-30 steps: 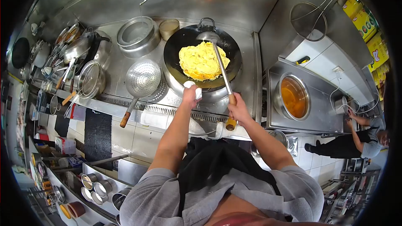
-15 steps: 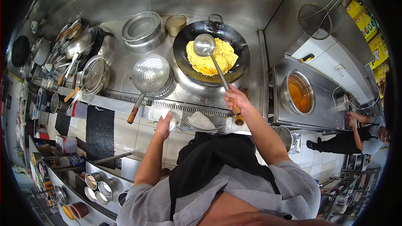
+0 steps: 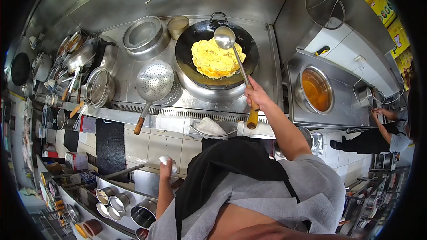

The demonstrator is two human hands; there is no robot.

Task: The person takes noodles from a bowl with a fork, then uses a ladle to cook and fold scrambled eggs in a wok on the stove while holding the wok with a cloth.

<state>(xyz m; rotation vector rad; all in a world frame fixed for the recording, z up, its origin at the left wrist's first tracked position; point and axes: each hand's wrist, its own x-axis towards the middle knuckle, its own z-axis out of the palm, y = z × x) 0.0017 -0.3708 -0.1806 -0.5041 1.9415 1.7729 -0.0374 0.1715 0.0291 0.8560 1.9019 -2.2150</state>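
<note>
Ruffled yellow mass of cooked-looking egg (image 3: 213,62): located inside the wok, roughly central, viewed through my remote feed. Largest first, I record a long stainless-steel range (image 3: 129,73). On it stands a round black metal wok (image 3: 247,51), apparently seated on a bright metal ring (image 3: 211,95) which, I judge, steadies its curved base. To the left, a round perforated steel skimmer with a wooden handle (image 3: 155,80) juts over the range's front edge, presumably for easy grasping.

A long silver metal ladle with a wooden grip (image 3: 224,38) reaches over the wok, its bowl overlapping the egg's far right edge; contact I cannot confirm. The right hand (image 3: 255,94) grips near the wooden end, likely to stay clear of heat, fingers closed round the handle. The left hand (image 3: 167,168) hangs low beside the black apron (image 3: 235,160), well apart from the wok; its fingers curl about a crumpled white cloth (image 3: 165,159), a hold suited, I infer, to hot metal.

Against the frame half a second earlier, the left hand is lower and farther from the range, and the ladle's bowl sits farther right over the egg. The right hand's hold is unchanged.
</note>
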